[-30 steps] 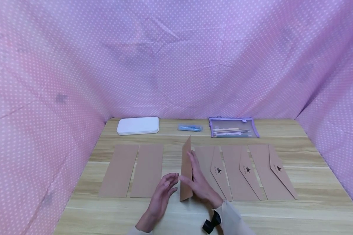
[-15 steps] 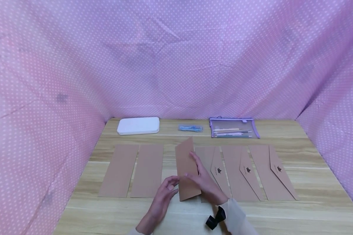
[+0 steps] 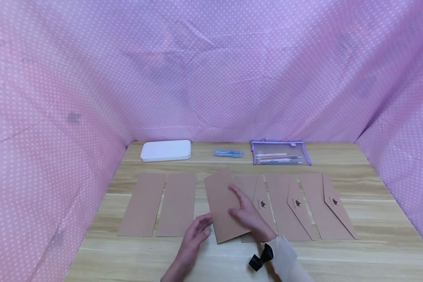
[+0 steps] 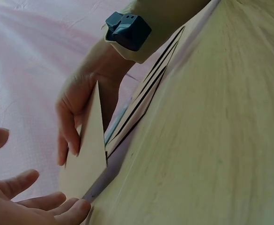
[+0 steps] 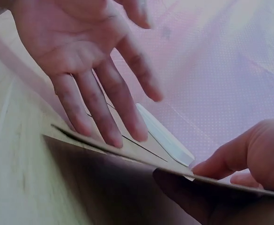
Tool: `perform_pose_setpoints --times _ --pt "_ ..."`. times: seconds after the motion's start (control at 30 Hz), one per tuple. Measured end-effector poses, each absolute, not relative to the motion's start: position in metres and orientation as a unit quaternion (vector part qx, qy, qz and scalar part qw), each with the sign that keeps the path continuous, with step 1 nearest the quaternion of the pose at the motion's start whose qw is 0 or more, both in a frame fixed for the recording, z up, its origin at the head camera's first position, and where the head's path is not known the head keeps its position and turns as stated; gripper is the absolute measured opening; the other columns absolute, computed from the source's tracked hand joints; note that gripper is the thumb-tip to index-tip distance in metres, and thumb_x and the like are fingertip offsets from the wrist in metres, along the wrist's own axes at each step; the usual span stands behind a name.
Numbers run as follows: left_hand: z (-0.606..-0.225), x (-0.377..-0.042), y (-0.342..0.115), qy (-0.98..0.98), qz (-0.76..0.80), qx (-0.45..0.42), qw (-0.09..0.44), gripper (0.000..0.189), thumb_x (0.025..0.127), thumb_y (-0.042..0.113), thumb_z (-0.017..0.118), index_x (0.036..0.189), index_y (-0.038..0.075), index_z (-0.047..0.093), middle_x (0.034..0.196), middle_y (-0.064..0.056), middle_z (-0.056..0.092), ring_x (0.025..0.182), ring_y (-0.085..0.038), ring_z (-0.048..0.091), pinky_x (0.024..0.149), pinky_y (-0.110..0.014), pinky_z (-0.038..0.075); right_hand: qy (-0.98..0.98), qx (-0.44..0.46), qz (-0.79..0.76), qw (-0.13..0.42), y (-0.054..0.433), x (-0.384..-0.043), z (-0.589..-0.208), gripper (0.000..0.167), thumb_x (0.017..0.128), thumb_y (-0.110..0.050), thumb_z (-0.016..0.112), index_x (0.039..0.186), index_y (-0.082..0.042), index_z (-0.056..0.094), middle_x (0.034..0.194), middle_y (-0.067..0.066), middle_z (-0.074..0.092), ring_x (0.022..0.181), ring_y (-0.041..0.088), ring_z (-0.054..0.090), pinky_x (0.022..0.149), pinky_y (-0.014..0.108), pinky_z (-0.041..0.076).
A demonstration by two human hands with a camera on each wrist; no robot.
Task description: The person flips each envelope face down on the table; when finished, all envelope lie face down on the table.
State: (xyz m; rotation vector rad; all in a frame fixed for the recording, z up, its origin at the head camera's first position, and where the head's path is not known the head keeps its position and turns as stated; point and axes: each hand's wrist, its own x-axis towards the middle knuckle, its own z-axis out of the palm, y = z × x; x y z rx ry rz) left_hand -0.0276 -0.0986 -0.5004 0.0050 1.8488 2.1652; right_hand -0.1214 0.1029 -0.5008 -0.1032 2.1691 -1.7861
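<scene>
Right hand (image 3: 250, 217) has a brown envelope (image 3: 222, 207) pinched by its right edge, tilted over the table (image 3: 338, 258), left hand (image 3: 194, 235) loose-fingered at the other edge, three flapped envelopes (image 3: 283, 211) just to the right

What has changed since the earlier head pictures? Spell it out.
The held envelope, nearly edge-on a second ago, has tilted, showing its broad face, near right corner swung right. The right hand shifted slightly right, keeping its grip. The left hand stayed by the envelope's left edge. Flat envelopes, white case, blue packet and pouch stayed put.
</scene>
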Motion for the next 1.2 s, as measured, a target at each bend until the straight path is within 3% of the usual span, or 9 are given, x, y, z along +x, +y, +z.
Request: perform_pose_setpoints --times 0.27,0.37,0.5,0.67,0.87,0.97,1.1,1.2 --pt "-0.504 -0.021 -0.100 0.657 0.744 -0.013 0.118 0.049 0.098 0.007 0.054 0.142 -0.008 0.039 0.154 -0.029 0.039 0.127 -0.009 0.056 0.105 -0.019 0.046 0.774 -0.049 -0.620 0.118 0.105 -0.124 -0.501 0.082 0.079 0.011 0.063 0.154 -0.005 0.034 0.164 0.019 0.029 0.150 0.041 0.029 0.124 0.059 0.022" --pt "-0.506 -0.019 -0.099 0.643 0.756 -0.016 0.122 0.050 0.097 0.006 0.055 0.142 -0.008 0.038 0.153 -0.030 0.039 0.123 -0.005 0.058 0.104 -0.019 0.048 0.759 -0.037 -0.638 0.123 0.105 -0.124 -0.499 0.082 0.080 0.011 0.063 0.155 -0.006 0.034 0.164 0.019 0.030 0.147 0.039 0.035 0.122 0.056 0.028" --pt "-0.509 -0.017 -0.096 0.624 0.770 -0.011 0.131 0.053 0.098 0.007 0.056 0.144 -0.009 0.036 0.153 -0.033 0.038 0.122 -0.004 0.060 0.103 -0.018 0.049 0.737 -0.024 -0.662 0.136 0.104 -0.123 -0.496 0.081 0.081 0.011 0.062 0.155 -0.006 0.033 0.163 0.018 0.031 0.138 0.035 0.043 0.112 0.040 0.041" --pt "-0.511 -0.016 -0.093 0.631 0.765 -0.006 0.125 0.056 0.097 0.007 0.057 0.146 -0.010 0.035 0.151 -0.036 0.038 0.124 -0.006 0.058 0.103 -0.015 0.047 0.724 -0.018 -0.674 0.145 0.103 -0.122 -0.496 0.082 0.082 0.010 0.063 0.156 -0.010 0.033 0.162 0.016 0.033 0.131 0.033 0.048 0.098 0.024 0.046" --pt "-0.511 -0.015 -0.092 0.644 0.757 -0.014 0.112 0.056 0.094 0.005 0.062 0.143 -0.011 0.040 0.152 -0.035 0.039 0.139 -0.036 0.046 0.104 -0.016 0.046 0.710 -0.016 -0.688 0.147 0.100 -0.120 -0.497 0.082 0.082 0.011 0.062 0.156 -0.011 0.033 0.159 0.017 0.038 0.121 0.030 0.055 0.088 0.023 0.052" --pt "-0.511 -0.016 -0.091 0.649 0.753 -0.021 0.103 0.055 0.092 0.004 0.063 0.141 -0.011 0.043 0.153 -0.035 0.038 0.142 -0.044 0.039 0.106 -0.019 0.047 0.697 -0.014 -0.701 0.149 0.099 -0.118 -0.496 0.082 0.082 0.010 0.062 0.156 -0.013 0.034 0.157 0.017 0.040 0.119 0.027 0.057 0.087 0.023 0.053" --pt "-0.511 -0.017 -0.091 0.647 0.755 -0.059 0.088 0.053 0.090 0.004 0.067 0.137 -0.010 0.049 0.150 -0.031 0.045 0.140 -0.035 0.045 0.104 -0.018 0.047 0.686 -0.010 -0.710 0.158 0.097 -0.115 -0.495 0.083 0.083 0.008 0.062 0.156 -0.017 0.033 0.156 0.017 0.041 0.120 0.028 0.057 0.088 0.026 0.055" --pt "-0.510 -0.018 -0.091 0.636 0.762 -0.096 0.080 0.052 0.087 0.003 0.070 0.134 -0.010 0.052 0.144 -0.027 0.053 0.128 -0.018 0.058 0.099 -0.015 0.050 0.687 -0.006 -0.707 0.168 0.097 -0.112 -0.495 0.082 0.085 0.006 0.062 0.156 -0.023 0.032 0.161 0.011 0.035 0.131 0.030 0.051 0.102 0.037 0.052"
